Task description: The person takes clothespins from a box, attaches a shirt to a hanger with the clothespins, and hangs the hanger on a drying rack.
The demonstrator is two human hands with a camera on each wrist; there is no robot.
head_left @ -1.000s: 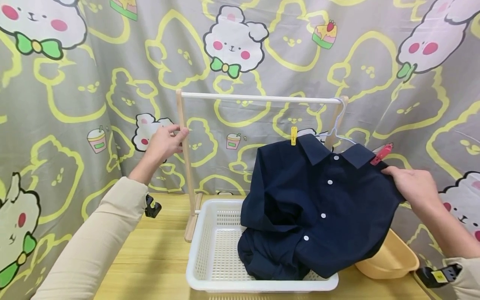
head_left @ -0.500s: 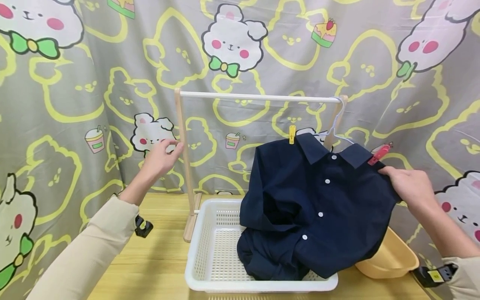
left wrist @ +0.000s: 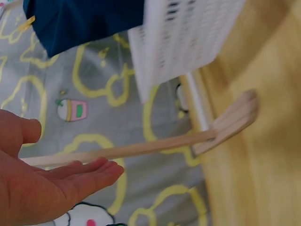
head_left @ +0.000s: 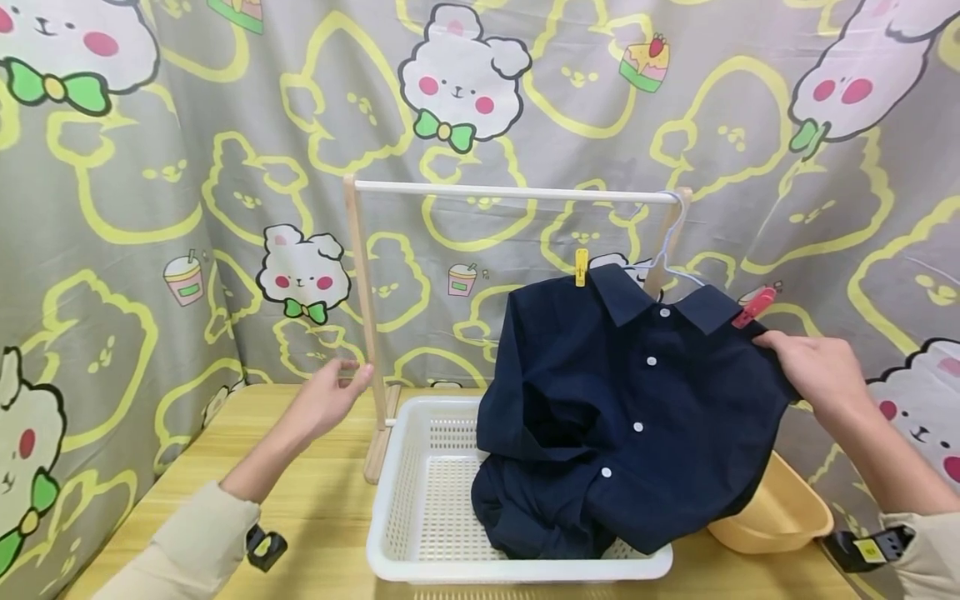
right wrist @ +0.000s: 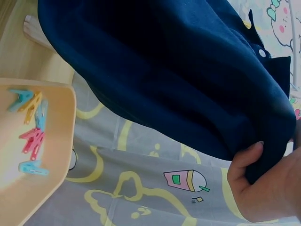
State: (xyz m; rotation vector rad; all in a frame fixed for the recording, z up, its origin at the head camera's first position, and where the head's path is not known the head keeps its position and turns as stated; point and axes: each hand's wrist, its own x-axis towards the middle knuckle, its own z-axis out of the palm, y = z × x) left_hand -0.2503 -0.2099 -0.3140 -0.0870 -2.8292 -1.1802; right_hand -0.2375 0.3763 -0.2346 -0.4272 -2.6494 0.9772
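Observation:
A dark navy shirt (head_left: 697, 400) with white buttons hangs from a pale wire hanger (head_left: 663, 258) on the rack's white rod (head_left: 517, 192). A yellow clothespin (head_left: 581, 267) sits on one shoulder, a red clothespin (head_left: 753, 307) on the other. My right hand (head_left: 821, 375) pinches the shirt's shoulder beside the red clothespin; in the right wrist view the thumb (right wrist: 249, 153) lies over the cloth. The lower shirt droops into the white basket (head_left: 397, 500). Low beside the rack's left wooden post (head_left: 365, 292) is my left hand (head_left: 330, 398), fingers extended, holding nothing; whether it touches the post I cannot tell.
An orange-yellow basin (head_left: 795, 508) stands right of the basket, partly behind the shirt. Several coloured clothespins (right wrist: 33, 139) lie in it. A patterned curtain (head_left: 300, 100) hangs behind the wooden tabletop (head_left: 307, 517).
My left hand has slid down from the upper part of the left post to near its foot. The right hand keeps its pinch on the shirt, which has hardly moved.

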